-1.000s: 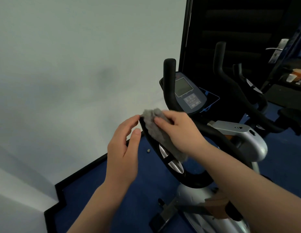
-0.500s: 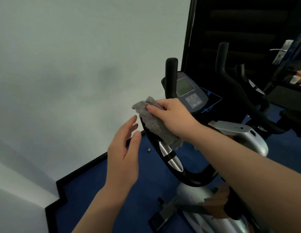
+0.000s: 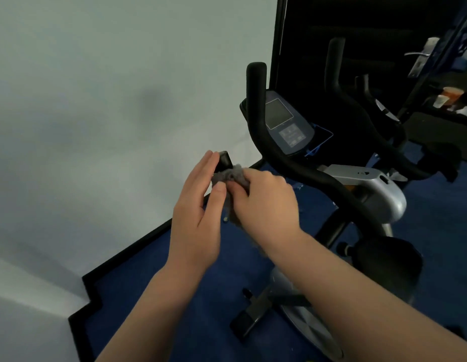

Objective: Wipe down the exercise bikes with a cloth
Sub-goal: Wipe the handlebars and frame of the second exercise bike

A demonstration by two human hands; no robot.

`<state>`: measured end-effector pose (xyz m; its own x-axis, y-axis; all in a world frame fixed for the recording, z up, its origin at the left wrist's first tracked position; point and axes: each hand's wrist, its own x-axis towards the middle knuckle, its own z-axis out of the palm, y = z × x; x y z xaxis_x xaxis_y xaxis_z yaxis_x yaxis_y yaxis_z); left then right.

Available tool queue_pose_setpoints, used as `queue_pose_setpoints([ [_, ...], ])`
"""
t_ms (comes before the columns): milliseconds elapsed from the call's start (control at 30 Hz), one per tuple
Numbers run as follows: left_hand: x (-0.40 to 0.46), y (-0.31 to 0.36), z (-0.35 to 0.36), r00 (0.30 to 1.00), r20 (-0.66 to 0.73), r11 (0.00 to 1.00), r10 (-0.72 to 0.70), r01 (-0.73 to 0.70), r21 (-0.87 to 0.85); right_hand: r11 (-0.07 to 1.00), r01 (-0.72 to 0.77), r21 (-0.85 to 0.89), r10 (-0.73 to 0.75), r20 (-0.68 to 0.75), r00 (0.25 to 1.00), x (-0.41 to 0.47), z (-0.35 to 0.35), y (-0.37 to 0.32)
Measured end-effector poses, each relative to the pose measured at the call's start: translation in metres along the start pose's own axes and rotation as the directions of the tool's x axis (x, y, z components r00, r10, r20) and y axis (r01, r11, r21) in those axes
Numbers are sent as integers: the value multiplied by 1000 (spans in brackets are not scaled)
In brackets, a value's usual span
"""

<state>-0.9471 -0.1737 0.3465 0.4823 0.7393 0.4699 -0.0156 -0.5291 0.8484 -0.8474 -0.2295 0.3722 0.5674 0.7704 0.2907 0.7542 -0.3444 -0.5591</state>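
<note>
Head view: right hand [image 3: 266, 202], gripping cloth [image 3: 231, 176], dropped lower; left hand [image 3: 198, 212] now touches it.

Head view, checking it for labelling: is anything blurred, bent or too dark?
Head view: both hands, left and right, and the grey cloth are slightly motion-soft; the black frame edge leans with wide-angle distortion; the upper right background is nearly black.

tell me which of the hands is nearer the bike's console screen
Right. The right hand sits just below-left of the console screen; the left hand is farther left.
</note>
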Motion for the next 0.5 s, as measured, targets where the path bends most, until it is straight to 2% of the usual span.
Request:
queue_pose_setpoints([
  [100,-6,-4,6,999,29,1000,16,-17,17,974,109,-199,-125,-71,990,-15,10,0],
  [233,-12,-6,16,995,32,985,99,-102,138,956,191,-223,-211,-72,975,-43,3,16],
  [333,-21,-3,29,987,65,964,148,-159,214,962,217,-164,-217,14,976,-61,-10,36],
  [500,-40,0,48,986,137,958,98,-131,254,951,271,-145,-229,253,940,-75,-40,72],
])
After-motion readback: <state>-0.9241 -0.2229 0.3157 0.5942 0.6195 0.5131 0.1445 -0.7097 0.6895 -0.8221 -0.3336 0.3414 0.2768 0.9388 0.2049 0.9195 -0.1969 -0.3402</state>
